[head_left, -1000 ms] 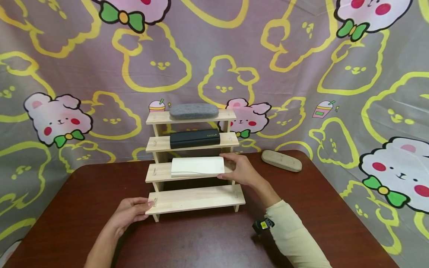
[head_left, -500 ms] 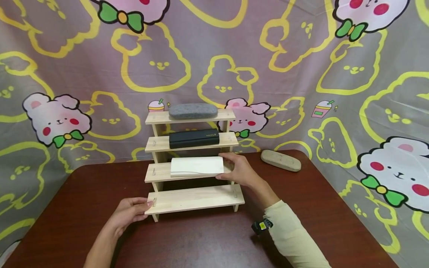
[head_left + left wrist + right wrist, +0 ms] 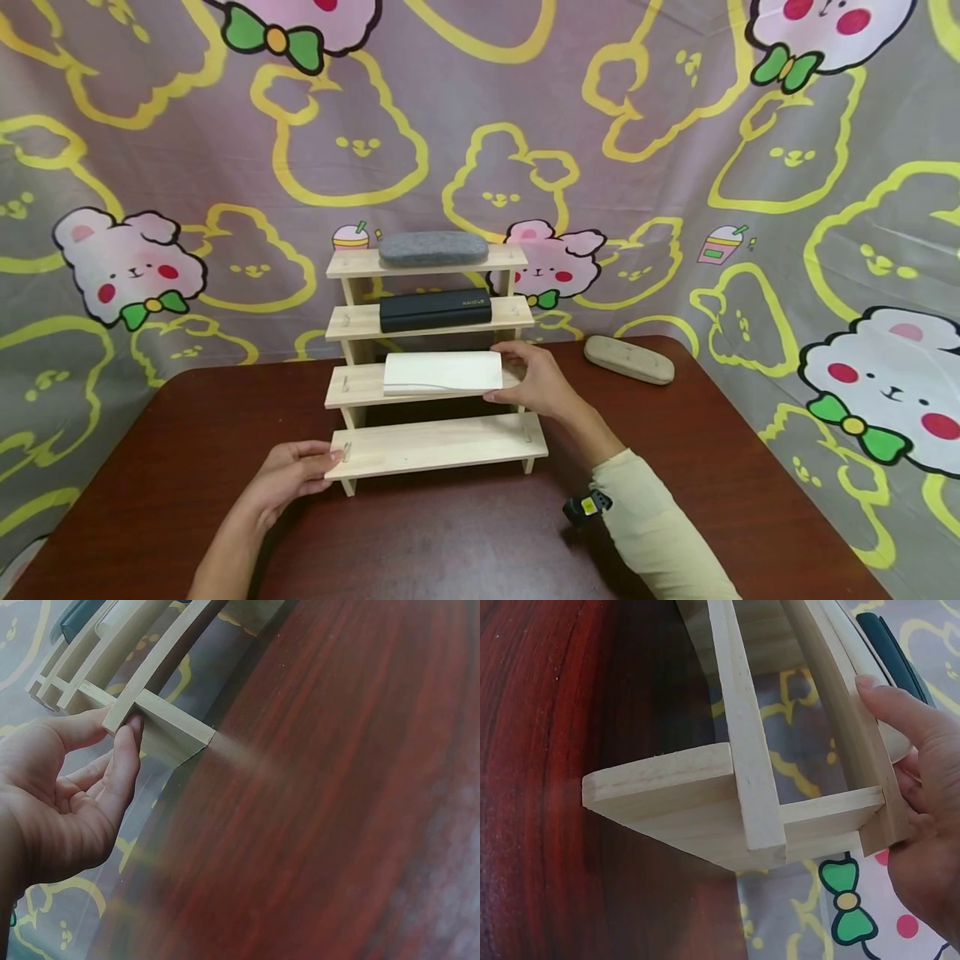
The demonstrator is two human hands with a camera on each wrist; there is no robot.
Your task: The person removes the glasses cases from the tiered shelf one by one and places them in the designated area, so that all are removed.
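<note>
A four-tier light wooden stepped shelf stands on the table. My left hand pinches the left end of its lowest board between thumb and fingers, also seen in the left wrist view. On the board above lies a white glasses case, flap side to the front. My right hand holds the case's right end, fingertips at its back top corner and thumb at its lower front, close over the board edge. In the right wrist view the thumb lies along the board edge beside the white case; the other fingers are partly hidden.
A black glasses case lies on the second tier from the top, and a grey felt glasses case on the top one. A beige glasses case rests on the dark red table at the back right. Patterned cloth hangs behind.
</note>
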